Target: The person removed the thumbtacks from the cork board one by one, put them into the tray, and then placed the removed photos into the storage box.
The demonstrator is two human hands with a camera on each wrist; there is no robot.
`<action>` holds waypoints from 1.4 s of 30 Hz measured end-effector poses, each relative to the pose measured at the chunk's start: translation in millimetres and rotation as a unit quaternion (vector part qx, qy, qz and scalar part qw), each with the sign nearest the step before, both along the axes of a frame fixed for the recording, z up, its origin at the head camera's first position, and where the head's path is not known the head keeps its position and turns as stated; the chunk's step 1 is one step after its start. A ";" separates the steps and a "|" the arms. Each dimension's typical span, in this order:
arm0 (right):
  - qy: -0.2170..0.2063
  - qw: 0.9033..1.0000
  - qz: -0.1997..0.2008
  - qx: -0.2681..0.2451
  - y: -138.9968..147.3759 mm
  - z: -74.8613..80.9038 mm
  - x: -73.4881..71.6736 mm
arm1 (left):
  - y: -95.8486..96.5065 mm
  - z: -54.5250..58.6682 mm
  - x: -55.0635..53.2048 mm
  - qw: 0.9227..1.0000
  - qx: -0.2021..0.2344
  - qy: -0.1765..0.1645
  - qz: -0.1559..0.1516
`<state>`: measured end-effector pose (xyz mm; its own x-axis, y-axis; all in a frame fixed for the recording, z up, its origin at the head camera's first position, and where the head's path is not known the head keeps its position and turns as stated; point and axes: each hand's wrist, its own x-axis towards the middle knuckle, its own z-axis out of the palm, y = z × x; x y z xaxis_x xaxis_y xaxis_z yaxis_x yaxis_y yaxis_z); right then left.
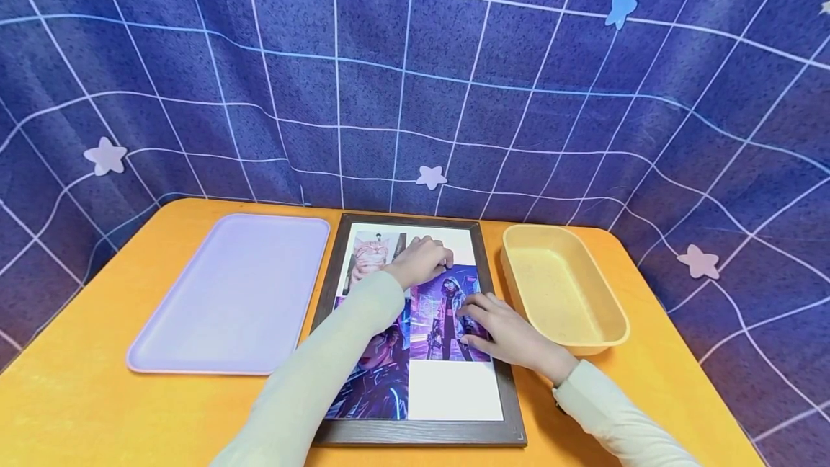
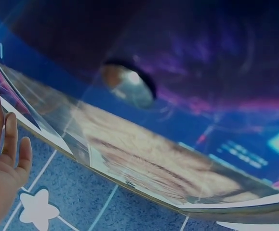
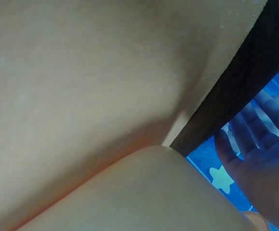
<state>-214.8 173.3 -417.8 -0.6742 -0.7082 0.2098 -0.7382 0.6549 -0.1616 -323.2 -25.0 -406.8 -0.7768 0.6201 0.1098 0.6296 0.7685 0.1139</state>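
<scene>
A dark-framed board (image 1: 454, 431) with a white backing lies on the table. On its right half is a purple picture card (image 1: 431, 323) of a hooded figure. My left hand (image 1: 421, 263) reaches across, its bent fingers at the card's top edge; the left wrist view catches those fingers (image 2: 9, 139) beside a card edge. My right hand (image 1: 502, 330) rests over the card's right side, fingers spread and slightly bent. A cat picture (image 1: 369, 256) fills the upper left, partly behind my left hand. Below it, another purple picture (image 1: 372, 391) is partly covered by my left sleeve.
Left of the frame lies a shallow lilac tray (image 1: 236, 294). A yellow basin (image 1: 560, 287) stands close by the frame's right side. Behind the orange table (image 1: 84, 380) hangs a blue gridded curtain (image 1: 389, 78) with star shapes.
</scene>
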 end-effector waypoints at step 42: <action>-0.018 1.000 -0.013 0.005 -0.2 1.6 2.0 | 0.9 6.1 6.3 1.000 -0.008 -0.002 0.008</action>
<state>-212.7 173.0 -416.2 -0.6994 -0.6922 0.1779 -0.7147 0.6759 -0.1798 -316.9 -24.2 -400.7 -0.7869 0.6095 0.0966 0.6170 0.7802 0.1032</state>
